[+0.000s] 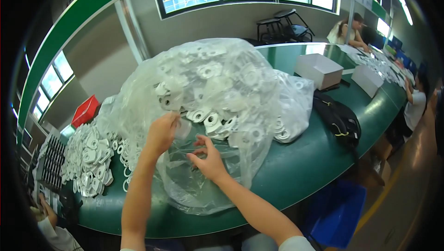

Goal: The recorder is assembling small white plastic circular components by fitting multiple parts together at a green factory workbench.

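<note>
A big clear plastic bag [208, 195] lies on the green table, bulging with white plastic parts [212, 120] that have round holes. Its loose front is spread toward me, and several parts show at its opening. My left hand [162, 133] is at the opening's left side, fingers closed on a blurred whitish piece [183, 129]; whether it is a part or bag film is unclear. Just right of it, my right hand [209, 159] is over the loose film, palm turned left, its fingers bent but apart, with nothing seen in them.
Loose white parts and rings [90, 163] are heaped at the left, near a red bin [85, 111]. A second filled bag [293, 105], a black bag [337, 119] and white boxes [319, 70] stand right. A blue bin [337, 214] is below the table edge. Other people work farther off.
</note>
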Motion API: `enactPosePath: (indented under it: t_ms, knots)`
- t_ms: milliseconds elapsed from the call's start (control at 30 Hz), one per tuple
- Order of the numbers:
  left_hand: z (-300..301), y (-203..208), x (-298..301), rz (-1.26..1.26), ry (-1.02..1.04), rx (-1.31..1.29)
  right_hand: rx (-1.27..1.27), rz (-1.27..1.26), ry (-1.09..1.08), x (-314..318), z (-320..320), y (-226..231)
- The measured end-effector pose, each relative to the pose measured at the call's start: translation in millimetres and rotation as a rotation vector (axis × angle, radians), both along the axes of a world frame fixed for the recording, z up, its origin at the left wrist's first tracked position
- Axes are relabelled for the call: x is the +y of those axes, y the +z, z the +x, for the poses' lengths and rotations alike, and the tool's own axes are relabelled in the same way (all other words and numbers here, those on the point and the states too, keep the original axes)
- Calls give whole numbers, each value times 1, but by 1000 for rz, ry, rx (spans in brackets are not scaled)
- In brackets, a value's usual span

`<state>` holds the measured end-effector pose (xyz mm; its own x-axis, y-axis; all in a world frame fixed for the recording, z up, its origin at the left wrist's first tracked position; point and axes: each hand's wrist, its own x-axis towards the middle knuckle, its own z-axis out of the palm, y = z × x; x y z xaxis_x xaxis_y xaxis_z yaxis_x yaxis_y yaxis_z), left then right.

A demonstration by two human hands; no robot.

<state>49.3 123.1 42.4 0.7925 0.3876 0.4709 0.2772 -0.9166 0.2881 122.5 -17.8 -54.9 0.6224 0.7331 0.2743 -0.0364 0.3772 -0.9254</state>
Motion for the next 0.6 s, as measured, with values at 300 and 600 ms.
enactPosePath:
  t_ms: [300,600]
  knots:
    - [92,-3,-138,100,-204,-94,-126,562,-452,49,13,-51]
    - [209,-78,-181,-240,-56,62,141,-67,389,-5,26,-10]
